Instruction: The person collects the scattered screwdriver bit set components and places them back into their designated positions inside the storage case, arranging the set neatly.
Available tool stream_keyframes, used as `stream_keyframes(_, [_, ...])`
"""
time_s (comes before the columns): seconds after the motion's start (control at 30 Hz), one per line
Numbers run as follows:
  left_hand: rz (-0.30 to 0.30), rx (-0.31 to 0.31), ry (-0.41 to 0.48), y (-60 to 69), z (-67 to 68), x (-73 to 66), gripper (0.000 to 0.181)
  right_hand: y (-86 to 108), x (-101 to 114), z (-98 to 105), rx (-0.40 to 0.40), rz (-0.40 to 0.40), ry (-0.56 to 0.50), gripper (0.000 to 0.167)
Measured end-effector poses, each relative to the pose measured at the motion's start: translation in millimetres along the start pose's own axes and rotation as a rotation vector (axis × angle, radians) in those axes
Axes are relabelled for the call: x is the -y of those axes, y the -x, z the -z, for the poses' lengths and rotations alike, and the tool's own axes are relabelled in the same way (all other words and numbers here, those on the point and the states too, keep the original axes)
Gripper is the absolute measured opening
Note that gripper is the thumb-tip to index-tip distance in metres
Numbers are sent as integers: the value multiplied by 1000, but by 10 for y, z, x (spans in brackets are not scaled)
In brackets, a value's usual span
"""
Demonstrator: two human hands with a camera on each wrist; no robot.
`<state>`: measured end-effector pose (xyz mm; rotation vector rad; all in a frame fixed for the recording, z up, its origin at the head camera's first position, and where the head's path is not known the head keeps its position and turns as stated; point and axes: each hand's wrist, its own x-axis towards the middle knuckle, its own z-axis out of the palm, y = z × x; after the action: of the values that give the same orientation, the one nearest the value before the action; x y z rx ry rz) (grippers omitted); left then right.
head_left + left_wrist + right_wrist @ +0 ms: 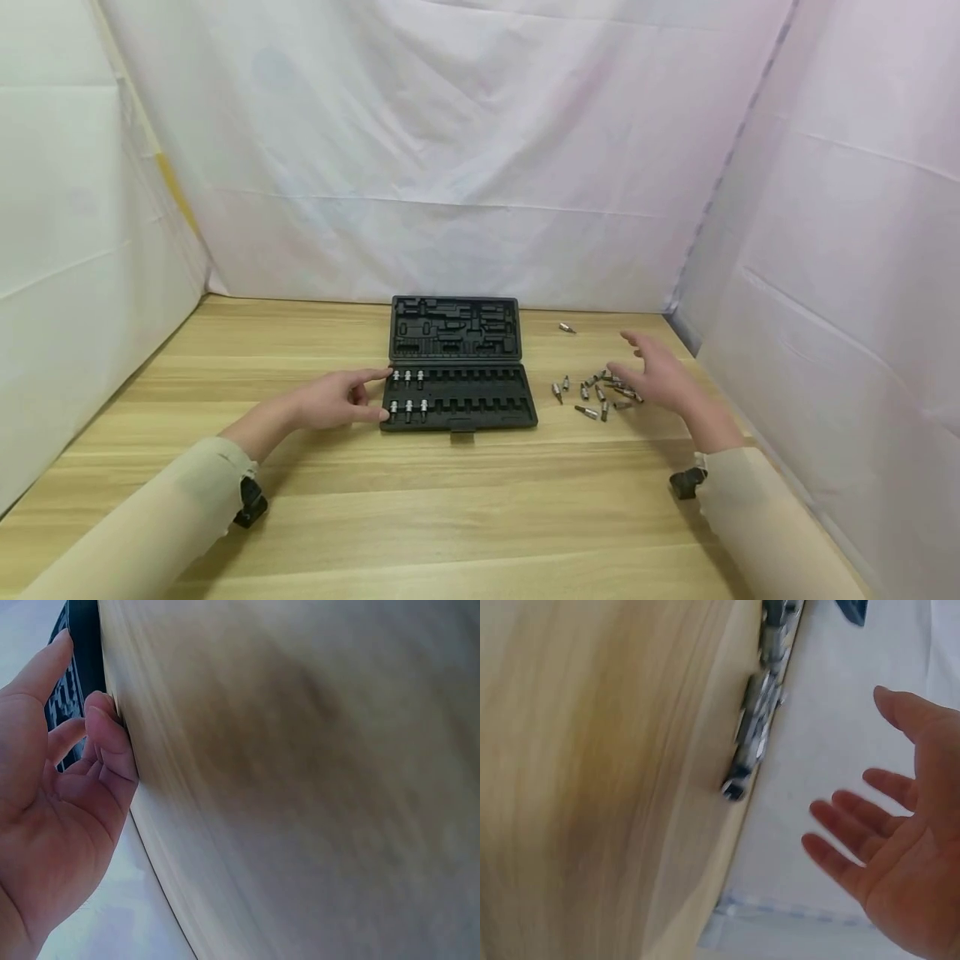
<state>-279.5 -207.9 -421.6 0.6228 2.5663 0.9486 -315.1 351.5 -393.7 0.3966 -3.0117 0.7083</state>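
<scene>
An unfolded black socket case [487, 389] lies on the table, with bit sockets [408, 407] standing in the left slots of its two rows. At the case's left side is my left hand [330, 402], its index finger and thumb spread apart and touching that edge. In the left wrist view the other fingers [110, 742] bend loosely beside the case. My right hand [660, 377] hovers over the right part of a scattered group of loose bit sockets [600, 392], fingers spread. The right wrist view shows nothing in that hand [907, 847].
One bit socket [567, 327] lies apart, farther back on the wooden table [465, 508]. The case lid [455, 329] stands open behind the tray, its moulded inside showing. White cloth [450, 150] hangs at the back and both sides.
</scene>
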Motion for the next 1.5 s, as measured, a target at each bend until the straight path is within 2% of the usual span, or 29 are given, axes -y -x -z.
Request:
stream_keyframes(0.2, [-4, 0, 15, 6, -11, 10, 89, -178, -203, 50, -12, -22, -95, 67])
stream_keyframes(0.37, [-8, -4, 15, 3, -12, 9, 88, -348, -276, 94, 5, -52, -156, 63])
stream_keyframes(0.5, [-2, -2, 12, -14, -17, 11, 88, -477, -297, 108, 31, -73, -153, 60])
stream_keyframes(0.77, [8, -6, 23, -10, -14, 39, 87, -808, -327, 52, 91, -61, -124, 55])
stream_keyframes(1.13, [-18, 2, 19, -40, -27, 45, 87, -1137, -306, -68, 148, -64, -196, 50])
stream_keyframes(1.5, [-29, -7, 28, -37, -29, 52, 85, -1251, -126, -166, 224, -119, -204, 53])
